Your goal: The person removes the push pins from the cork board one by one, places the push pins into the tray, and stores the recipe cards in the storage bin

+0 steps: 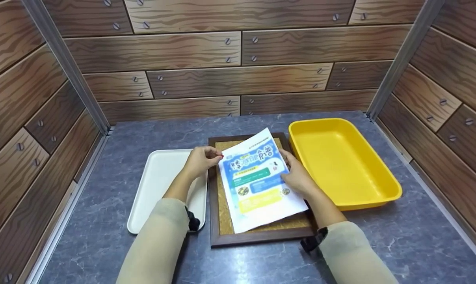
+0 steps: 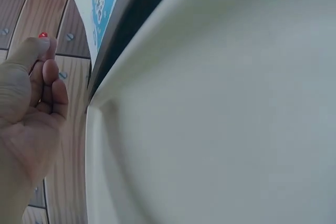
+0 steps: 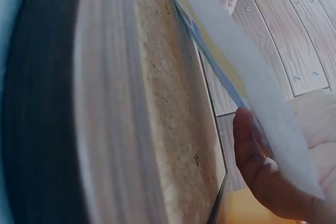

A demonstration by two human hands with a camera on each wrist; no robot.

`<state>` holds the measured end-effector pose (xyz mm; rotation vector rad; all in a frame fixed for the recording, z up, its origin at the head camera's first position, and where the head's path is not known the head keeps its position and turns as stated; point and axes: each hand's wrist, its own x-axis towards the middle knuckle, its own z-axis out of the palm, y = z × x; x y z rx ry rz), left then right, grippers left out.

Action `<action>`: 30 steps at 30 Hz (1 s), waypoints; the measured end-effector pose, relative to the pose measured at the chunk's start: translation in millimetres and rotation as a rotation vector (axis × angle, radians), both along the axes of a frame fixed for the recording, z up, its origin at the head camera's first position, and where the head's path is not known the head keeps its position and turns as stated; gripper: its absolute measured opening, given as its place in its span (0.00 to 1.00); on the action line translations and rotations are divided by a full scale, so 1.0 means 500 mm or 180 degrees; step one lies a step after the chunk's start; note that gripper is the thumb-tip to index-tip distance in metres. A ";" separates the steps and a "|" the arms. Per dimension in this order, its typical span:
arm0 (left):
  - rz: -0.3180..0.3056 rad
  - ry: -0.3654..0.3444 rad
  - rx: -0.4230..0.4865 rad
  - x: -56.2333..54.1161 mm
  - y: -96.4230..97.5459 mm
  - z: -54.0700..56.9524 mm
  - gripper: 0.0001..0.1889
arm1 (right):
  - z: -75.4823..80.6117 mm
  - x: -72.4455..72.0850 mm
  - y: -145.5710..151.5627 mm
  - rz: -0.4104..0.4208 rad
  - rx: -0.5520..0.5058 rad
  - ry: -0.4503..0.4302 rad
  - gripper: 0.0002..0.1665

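Note:
My left hand (image 1: 199, 161) pinches a small red push pin (image 2: 43, 34) between thumb and fingertip, beside the upper left corner of a printed paper sheet (image 1: 257, 197). In the left wrist view the other fingers of that hand are curled. My right hand (image 1: 300, 176) grips the sheet by its right edge, thumb on the printed side and fingers behind. The sheet is tilted above a cork board (image 1: 261, 232) with a dark brown wooden frame; the right wrist view shows a gap between the paper and the cork (image 3: 173, 108).
To the left lies a white tray (image 1: 153, 185), partly under my left forearm. A deep yellow tray (image 1: 340, 165) stands on the right, close beside the board. Wood-patterned walls (image 1: 238, 51) enclose the dark marbled table (image 1: 92, 221) at the back and sides.

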<state>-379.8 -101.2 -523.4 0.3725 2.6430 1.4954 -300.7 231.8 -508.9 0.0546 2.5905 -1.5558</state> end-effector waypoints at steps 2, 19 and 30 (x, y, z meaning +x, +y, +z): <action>-0.0032 0.0053 0.0011 0.005 -0.003 0.003 0.05 | 0.001 0.000 0.002 -0.0005 -0.0079 -0.0008 0.53; -0.0400 0.0597 0.0107 0.071 -0.015 0.053 0.03 | 0.035 0.007 0.044 0.0055 -0.0601 0.0008 0.52; -0.0447 0.0816 0.0025 0.102 -0.054 0.071 0.03 | 0.079 0.014 0.118 0.0010 -0.0760 -0.0027 0.51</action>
